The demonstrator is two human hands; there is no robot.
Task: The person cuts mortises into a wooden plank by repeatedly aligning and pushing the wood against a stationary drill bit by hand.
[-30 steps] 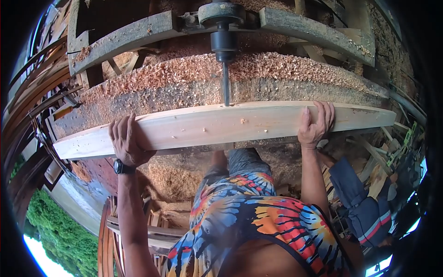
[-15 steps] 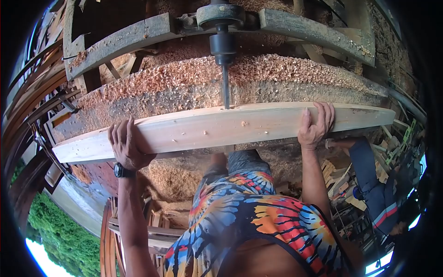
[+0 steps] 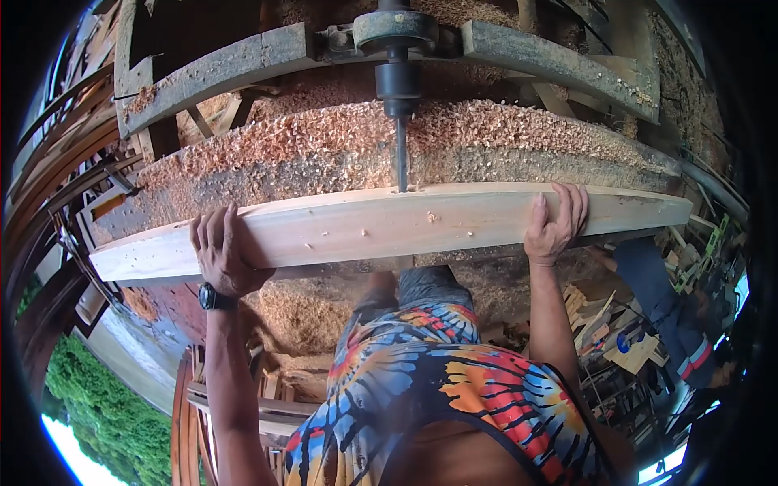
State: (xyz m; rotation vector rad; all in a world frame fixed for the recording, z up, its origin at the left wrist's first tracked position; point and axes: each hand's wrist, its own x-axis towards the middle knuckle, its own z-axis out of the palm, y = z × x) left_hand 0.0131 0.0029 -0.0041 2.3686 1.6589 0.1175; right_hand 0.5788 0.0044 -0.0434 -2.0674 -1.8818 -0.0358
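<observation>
Table (image 3: pixel 267 182): grey, bearing a ridge of shavings (image 3: pixel 324 134). Board (image 3: pixel 486 219): long, pale wood, lying crosswise before the table, gripped by both hands, the middle span between them and an end projecting past each. Left hand (image 3: pixel 225 259): clasping the board toward its left end, fingers laid up the broad face to the far edge, heel at the near edge. Right hand (image 3: pixel 553 235): clasping it likewise toward the right end, thumb apart from the fingers. Chuck (image 3: pixel 399 81): black, beyond the far edge, between the hands. Bit (image 3: pixel 401 154): slim, reaching from the chuck to a dark notch in that edge. Watch (image 3: pixel 208 296): dark, on the left wrist. Chips (image 3: pixel 431 217): few, on the face. Obscured: second person (image 3: pixel 648 271) at far right, dim, hand unseen; board's underside; machinery above the chuck, cut off; bit's tip, depth in the notch indeterminable.
</observation>
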